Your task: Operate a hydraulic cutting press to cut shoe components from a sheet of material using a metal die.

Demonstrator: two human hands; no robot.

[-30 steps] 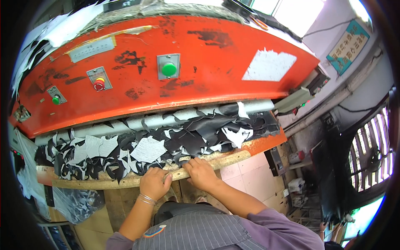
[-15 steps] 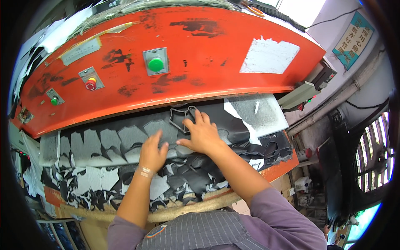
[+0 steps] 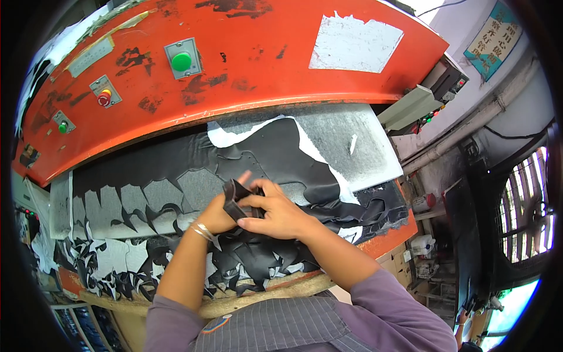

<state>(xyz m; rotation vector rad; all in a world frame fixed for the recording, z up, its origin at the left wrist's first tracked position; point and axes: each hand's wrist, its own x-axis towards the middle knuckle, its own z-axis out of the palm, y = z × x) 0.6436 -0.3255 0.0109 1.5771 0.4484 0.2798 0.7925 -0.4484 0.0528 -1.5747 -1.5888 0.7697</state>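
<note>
A dark cutting die (image 3: 230,202), a thin-walled metal outline, is raised and tilted above the sheet of black leather (image 3: 275,149). My right hand (image 3: 275,214) is closed on its right side, thumb at the lower edge and fingers reaching into it. Closed against the die's left side is my left hand (image 3: 212,214); one fingertip pokes out beyond it and the other fingers are mostly hidden. A cut outline shows in the leather just beyond my hands. Left of them, die-shaped gaps along the leather's near edge bare the grey cutting board (image 3: 141,226).
An orange press beam (image 3: 252,70) with a green button (image 3: 181,61) and a red knob (image 3: 104,98) spans the far side. Black and white offcuts (image 3: 123,258) lie along the near ledge. A grey control box (image 3: 413,108) sits at the beam's right end.
The die has come up off the leather and now lies between my two hands. My left hand has moved in beside my right. The view has shifted, with the leather showing farther left.
</note>
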